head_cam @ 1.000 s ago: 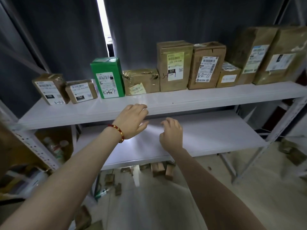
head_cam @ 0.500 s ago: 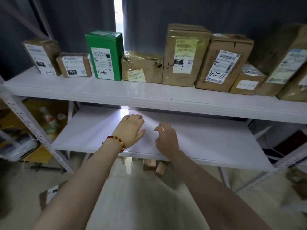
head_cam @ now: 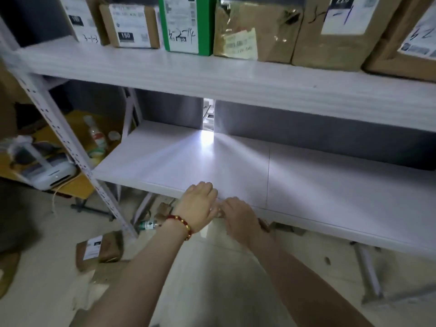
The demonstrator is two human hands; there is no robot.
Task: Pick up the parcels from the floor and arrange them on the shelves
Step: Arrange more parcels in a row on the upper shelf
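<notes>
Several parcels stand in a row on the upper white shelf (head_cam: 212, 74), among them a green box (head_cam: 184, 24) and a crumpled taped brown parcel (head_cam: 252, 27). The lower shelf (head_cam: 306, 185) carries nothing. My left hand (head_cam: 198, 204), with a red bead bracelet, and my right hand (head_cam: 238, 215) hang close together at the lower shelf's front edge, fingers loosely curled, holding nothing. A brown labelled parcel (head_cam: 99, 250) lies on the floor to my left. More brown parcels (head_cam: 165, 208) lie under the shelf, partly hidden.
The shelf's perforated front upright (head_cam: 70, 149) slants down at the left. Behind it a yellow table holds a white device (head_cam: 47, 171) and bottles (head_cam: 96, 138). A small green bottle (head_cam: 148, 224) lies on the floor by the upright. Another rack leg (head_cam: 368, 272) stands at the right.
The view has dropped and moved closer to the rack. Both hands have sunk from the level of the upper shelf to the lower shelf's front edge and drawn together.
</notes>
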